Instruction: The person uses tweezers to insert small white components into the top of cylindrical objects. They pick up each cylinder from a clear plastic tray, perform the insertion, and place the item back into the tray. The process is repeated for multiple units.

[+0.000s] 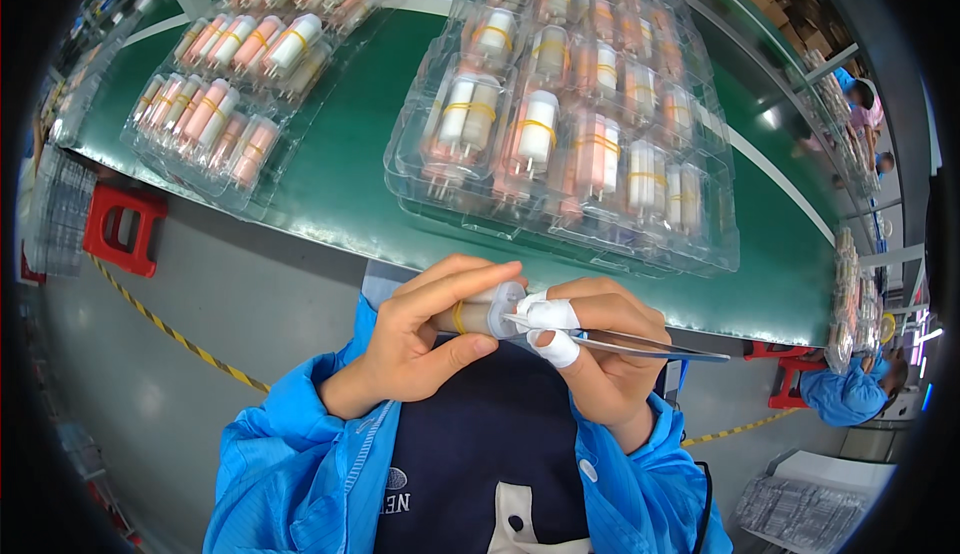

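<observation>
My left hand (405, 339) is closed around a bundle of pale cylinders (463, 318) bound with a yellow rubber band, held sideways in front of my chest. Its clear, cap-like end points toward my right hand (612, 359). White tape wraps the thumb and a fingertip of the right hand, which pinches a pair of metal tweezers (655, 347). The tweezers' thin tips reach the capped end of the bundle. Whether they grip anything there is too small to tell.
Stacked clear plastic trays (400, 179) of banded white, grey and pink cylinders stand on the green table (330, 194). More filled trays (130, 139) lie at the left. Red stools (125, 229) are below the table. A person in blue (845, 394) sits at right.
</observation>
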Available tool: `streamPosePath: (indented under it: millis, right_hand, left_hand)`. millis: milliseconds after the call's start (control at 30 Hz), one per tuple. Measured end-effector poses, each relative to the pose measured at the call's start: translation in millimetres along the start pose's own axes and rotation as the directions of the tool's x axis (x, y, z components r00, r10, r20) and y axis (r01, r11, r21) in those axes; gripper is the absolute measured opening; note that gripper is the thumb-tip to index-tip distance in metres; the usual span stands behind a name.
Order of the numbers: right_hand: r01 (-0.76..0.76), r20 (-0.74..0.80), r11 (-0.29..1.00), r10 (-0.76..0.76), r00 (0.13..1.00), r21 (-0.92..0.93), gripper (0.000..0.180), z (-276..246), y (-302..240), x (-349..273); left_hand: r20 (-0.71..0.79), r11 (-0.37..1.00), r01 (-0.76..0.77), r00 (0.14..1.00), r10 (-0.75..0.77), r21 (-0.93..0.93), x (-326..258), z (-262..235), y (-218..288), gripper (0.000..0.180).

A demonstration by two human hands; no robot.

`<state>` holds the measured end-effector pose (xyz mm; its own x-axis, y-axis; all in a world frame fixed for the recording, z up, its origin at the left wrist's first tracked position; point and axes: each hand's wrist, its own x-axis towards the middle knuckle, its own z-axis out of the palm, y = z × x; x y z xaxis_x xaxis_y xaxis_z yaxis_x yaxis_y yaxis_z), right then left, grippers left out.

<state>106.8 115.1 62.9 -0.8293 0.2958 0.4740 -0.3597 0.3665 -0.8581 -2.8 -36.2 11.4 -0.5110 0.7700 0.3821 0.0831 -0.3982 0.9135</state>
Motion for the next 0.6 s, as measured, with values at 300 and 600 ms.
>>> streamPosePath:
  millis: [300, 600]
  right_hand:
    - [0.007, -0.025, 1.0, -0.007, 1.0, 0.027, 0.016, 1.6, 3.2, -0.6]
    - [-0.009, 0.027, 1.0, 0.01, 1.0, -0.019, 0.013, 0.5, 1.5, 5.4]
  left_hand:
    - [-0.023, 0.999, 0.01, 1.0, -0.011, -0.045, -1.2, 1.4, -1.6, 0.054]
    - [-0.026, 0.999, -0.027, 0.999, 0.028, 0.025, -0.4, -1.0, -3.7, 0.052]
